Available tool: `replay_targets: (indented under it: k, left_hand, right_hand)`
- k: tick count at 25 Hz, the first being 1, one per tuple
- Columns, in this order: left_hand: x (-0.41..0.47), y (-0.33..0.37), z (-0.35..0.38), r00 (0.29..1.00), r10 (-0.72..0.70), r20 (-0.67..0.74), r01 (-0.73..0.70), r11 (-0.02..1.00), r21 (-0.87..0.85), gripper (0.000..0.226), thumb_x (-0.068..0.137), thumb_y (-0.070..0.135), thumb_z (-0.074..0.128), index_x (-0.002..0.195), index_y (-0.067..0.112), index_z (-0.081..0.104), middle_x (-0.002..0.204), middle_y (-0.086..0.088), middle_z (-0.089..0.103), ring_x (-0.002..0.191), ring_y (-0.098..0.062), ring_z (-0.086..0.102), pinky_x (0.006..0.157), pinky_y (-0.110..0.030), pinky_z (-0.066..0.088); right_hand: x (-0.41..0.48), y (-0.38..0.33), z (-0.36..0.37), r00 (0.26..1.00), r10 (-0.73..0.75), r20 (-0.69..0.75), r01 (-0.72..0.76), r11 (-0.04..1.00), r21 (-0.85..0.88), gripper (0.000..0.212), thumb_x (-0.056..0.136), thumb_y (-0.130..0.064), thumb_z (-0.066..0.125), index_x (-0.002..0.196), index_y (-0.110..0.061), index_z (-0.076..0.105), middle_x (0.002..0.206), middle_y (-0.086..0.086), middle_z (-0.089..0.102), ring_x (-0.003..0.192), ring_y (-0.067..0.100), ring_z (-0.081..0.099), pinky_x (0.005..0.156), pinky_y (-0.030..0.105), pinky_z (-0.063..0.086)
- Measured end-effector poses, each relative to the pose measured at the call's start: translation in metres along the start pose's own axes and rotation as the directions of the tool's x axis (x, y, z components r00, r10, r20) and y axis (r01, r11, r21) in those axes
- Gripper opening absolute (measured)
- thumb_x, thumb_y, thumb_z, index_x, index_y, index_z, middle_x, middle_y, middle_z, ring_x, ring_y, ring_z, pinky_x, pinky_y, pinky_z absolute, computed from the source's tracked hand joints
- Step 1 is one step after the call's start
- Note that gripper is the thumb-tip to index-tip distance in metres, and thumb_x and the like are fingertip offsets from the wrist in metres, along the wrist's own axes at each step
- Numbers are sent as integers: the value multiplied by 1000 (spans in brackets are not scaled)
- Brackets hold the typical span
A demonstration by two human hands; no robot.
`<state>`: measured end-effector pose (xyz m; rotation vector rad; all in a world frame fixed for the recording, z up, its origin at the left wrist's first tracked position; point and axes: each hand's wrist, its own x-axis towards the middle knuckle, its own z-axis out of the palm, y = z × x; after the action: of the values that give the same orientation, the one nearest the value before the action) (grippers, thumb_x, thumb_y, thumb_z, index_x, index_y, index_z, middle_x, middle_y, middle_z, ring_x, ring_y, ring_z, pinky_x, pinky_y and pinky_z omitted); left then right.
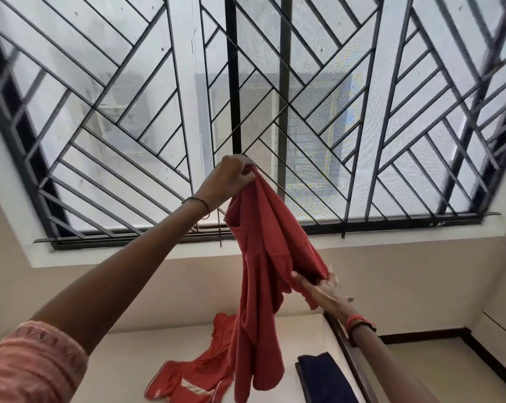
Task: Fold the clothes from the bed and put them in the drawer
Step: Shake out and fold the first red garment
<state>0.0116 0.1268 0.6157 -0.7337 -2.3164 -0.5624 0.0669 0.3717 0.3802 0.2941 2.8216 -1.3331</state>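
A red garment hangs in the air in front of the window. My left hand is raised high and grips its top end. Lower and to the right, my right hand pinches a fold of the same cloth near its middle. The rest of the garment drapes down over the bed. A second red piece of clothing with white trim lies spread on the bed below. A folded dark blue garment lies at the bed's right side.
A large window with a black metal grille fills the wall ahead. The bed's dark wooden edge runs along the right, with tiled floor beyond it. No drawer is in view.
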Motion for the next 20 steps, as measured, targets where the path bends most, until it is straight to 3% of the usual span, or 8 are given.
replay_targets:
  k: [3, 4, 6, 9, 14, 16, 18, 20]
  left_hand:
    - [5, 2, -3, 1000, -6, -3, 6, 1000, -9, 23, 82, 9, 59, 101, 4, 70, 102, -11, 69, 95, -22, 62, 85, -28, 46]
    - [5, 1, -3, 1000, -15, -5, 15, 1000, -10, 23, 82, 9, 59, 102, 4, 70, 103, -11, 69, 95, -21, 62, 84, -24, 44]
    - [1, -6, -6, 999, -37, -19, 37, 999, -12, 23, 81, 8, 58, 100, 3, 70, 101, -11, 69, 94, -21, 62, 83, -24, 43]
    - [-9, -32, -12, 996, -90, -11, 90, 996, 14, 20, 80, 8, 58, 94, 3, 70, 94, -12, 69, 89, -24, 63, 80, -32, 47]
    - [-52, -99, -4, 956, -280, 82, 268, 954, 131, 17, 81, 4, 57, 90, -1, 70, 88, -18, 69, 86, -31, 63, 73, -32, 42]
    - [-73, -126, 2, 920, -375, 110, 356, 921, 159, 18, 81, 4, 55, 90, 0, 70, 88, -19, 69, 87, -32, 64, 74, -35, 45]
    - [-93, -145, 6, 889, -441, 126, 416, 891, 183, 18, 82, 4, 55, 93, 0, 69, 92, -20, 70, 91, -34, 64, 78, -37, 47]
    - [-108, -154, 10, 876, -463, 138, 436, 880, 187, 21, 83, 2, 55, 99, -1, 69, 98, -22, 69, 96, -34, 64, 82, -37, 46]
  right_hand:
    - [4, -6, 14, 999, 26, 45, -17, 983, -184, 120, 52, -95, 45, 148, -26, 26, 158, 13, -10, 145, 37, -1, 111, 65, 2]
    - [7, -8, 18, 999, 35, -33, -42, 967, -250, 111, 61, -88, 50, 149, -25, 24, 158, 13, -11, 145, 38, 0, 107, 68, 1]
    - [17, -10, 21, 974, -13, -228, -77, 919, -386, 72, 82, -60, 55, 137, -15, 46, 158, 13, 5, 141, 37, 18, 106, 71, 11]
    - [34, -11, 8, 940, -136, -313, -26, 885, -464, 38, 86, -23, 51, 122, -11, 58, 149, 4, 30, 123, 33, 41, 102, 60, 31]
    - [67, -36, -29, 940, -329, -94, 258, 862, -436, 41, 85, -11, 56, 126, -7, 55, 142, 14, 34, 115, 37, 50, 97, 43, 41]
    - [70, -46, -46, 924, -367, 110, 382, 860, -337, 15, 81, -9, 65, 92, 1, 66, 113, 20, 51, 86, 23, 62, 71, 24, 50]
    - [60, -64, -67, 881, -376, 288, 455, 840, -296, 15, 83, -10, 67, 70, -6, 61, 78, 19, 61, 56, 12, 56, 44, 10, 39]
    - [51, -84, -86, 836, -372, 403, 514, 789, -337, 18, 82, -15, 72, 65, -17, 65, 64, 7, 68, 49, 2, 55, 44, 8, 38]
